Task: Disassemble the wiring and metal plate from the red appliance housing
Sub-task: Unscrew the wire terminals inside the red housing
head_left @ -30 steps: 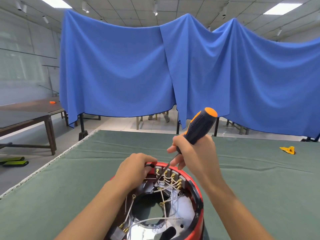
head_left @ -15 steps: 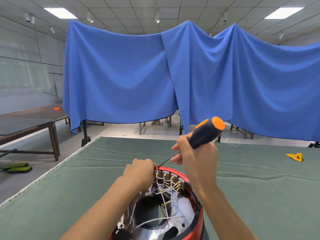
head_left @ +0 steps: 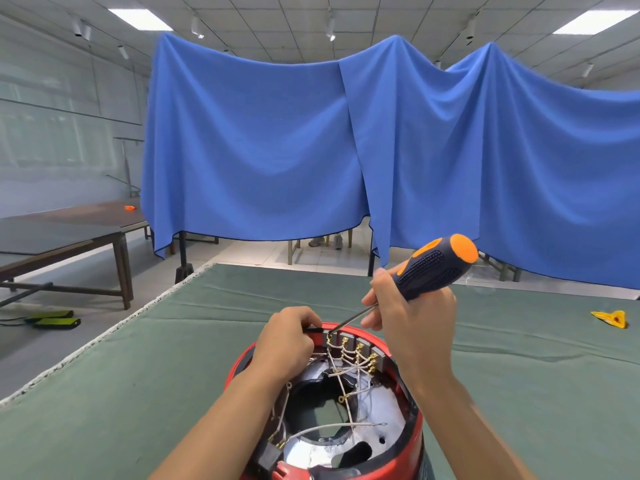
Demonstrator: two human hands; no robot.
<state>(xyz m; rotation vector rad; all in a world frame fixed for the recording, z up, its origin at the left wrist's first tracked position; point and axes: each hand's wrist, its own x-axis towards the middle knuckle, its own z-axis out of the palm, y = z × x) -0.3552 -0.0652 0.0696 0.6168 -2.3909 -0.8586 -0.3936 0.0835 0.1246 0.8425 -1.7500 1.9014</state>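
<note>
The red housing (head_left: 412, 431) sits open on the bench (head_left: 138, 375), its wiring (head_left: 349, 362) fanned to terminals along the far rim. The right hand (head_left: 412, 317) grips a screwdriver (head_left: 429, 268), shaft slanting down-left to the leftmost terminal, just beside the left hand (head_left: 287, 341), which pinches a black part (head_left: 313, 329) there. No readable labels.

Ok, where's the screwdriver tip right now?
In the head view the screwdriver tip sits at the far rim of the red housing, at the leftmost brass terminal, right beside the left hand; the right hand grips it.
</note>
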